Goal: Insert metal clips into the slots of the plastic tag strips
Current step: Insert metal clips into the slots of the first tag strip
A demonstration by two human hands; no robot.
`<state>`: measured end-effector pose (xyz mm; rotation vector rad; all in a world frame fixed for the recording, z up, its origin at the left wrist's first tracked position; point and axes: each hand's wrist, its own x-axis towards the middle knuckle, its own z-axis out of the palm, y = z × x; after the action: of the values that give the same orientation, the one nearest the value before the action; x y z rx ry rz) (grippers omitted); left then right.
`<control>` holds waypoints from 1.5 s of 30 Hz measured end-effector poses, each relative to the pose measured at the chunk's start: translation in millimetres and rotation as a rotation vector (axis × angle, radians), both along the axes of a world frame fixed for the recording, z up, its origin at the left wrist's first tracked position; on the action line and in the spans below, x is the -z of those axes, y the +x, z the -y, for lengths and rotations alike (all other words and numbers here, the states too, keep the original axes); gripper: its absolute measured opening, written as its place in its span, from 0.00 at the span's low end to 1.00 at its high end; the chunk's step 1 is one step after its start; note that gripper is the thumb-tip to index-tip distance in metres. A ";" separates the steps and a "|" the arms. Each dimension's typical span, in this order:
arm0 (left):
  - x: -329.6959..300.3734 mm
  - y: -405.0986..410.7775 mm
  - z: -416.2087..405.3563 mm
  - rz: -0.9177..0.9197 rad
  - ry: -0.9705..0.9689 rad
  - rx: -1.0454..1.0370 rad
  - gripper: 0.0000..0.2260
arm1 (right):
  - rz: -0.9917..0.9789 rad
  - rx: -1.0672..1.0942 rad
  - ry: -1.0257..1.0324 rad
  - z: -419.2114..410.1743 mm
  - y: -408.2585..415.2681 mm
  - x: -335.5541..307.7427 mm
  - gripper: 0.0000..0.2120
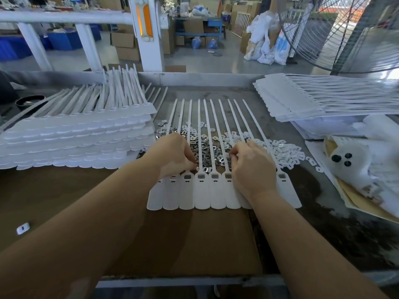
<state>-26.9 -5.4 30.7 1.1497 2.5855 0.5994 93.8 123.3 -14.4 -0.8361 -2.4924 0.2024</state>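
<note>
The step in hand looks like loading: both hands work at the head end of 1 joined row of plastic tag strips (201, 192) lying flat on the surface (280, 100), tails fanned away from the person.

The left hand (174, 156) sits over the row's left heads, fingers curled down with their tips at the strip just past its knuckles. Its grip appears pinched, probably on a clip, but the clip itself is hidden, so I cannot tell what it holds. The right hand (251, 167) is curled the same way over the right heads, fingertips drawn together near a strip tail just left of its thumb; whether that grip has a clip is equally unclear.

The metal clips (207, 145) lie in a loose heap directly beyond both hands, under the strip tails, mixed with small white plastic pieces (287, 147) that spread out to the right of the right hand. Between the 2 hands, about 4 head slots (201, 176) show; whether they are filled I cannot say, and more heads lie hidden beneath the hands.

The next move, as I judge it, calls for seating a clip squarely in a slot beside the fingertips, pressing it flat, then reaching just forward into the heap for another. Stacks of further strips (75, 137) wait well left of the left hand.
</note>
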 end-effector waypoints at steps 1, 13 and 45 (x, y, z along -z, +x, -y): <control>-1.3 1.1 -0.8 -0.006 -0.013 0.003 0.03 | 0.003 -0.001 0.002 0.1 0.0 0.0 0.09; 0.5 -6.8 13.2 0.286 0.277 -0.068 0.01 | -0.001 -0.005 -0.010 0.0 0.2 0.4 0.08; -3.8 -5.2 19.8 0.190 0.053 0.247 0.10 | -0.031 -0.015 -0.004 0.1 0.3 0.8 0.08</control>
<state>-32.0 -25.2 34.5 1.3331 2.2386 0.6873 94.1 123.2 -15.2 -0.8101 -2.4709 0.2245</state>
